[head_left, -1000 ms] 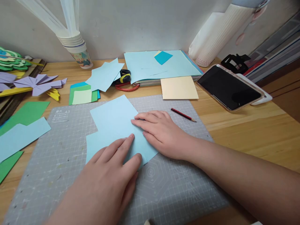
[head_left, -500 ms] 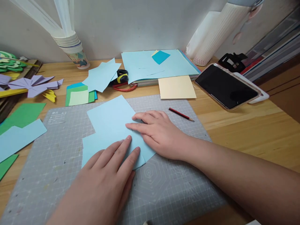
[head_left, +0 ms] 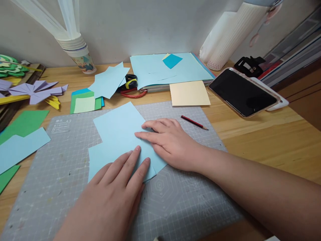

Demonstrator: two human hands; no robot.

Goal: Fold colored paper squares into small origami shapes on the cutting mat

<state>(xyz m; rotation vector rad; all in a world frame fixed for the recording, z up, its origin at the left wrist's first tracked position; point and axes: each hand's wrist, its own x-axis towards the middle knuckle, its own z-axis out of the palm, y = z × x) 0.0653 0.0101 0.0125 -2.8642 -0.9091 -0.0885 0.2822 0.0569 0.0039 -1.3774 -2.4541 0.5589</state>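
Light blue sheets of paper overlap at angles on the grey cutting mat. My left hand lies over their near left part, its fingers stretched out and the fingertips on the paper. From the right, my right hand rests on the sheets' right side, palm down, fingers extended and slightly apart. Neither hand grips anything. Parts of the sheets' lower edges are hidden under both hands. A red and black pencil lies on the mat just beyond my right hand.
Behind the mat are a cream card, scissors, light blue offcuts and a paper stack. A phone leans at right. Paper cups stand at back left, with purple folded paper and green sheets nearer.
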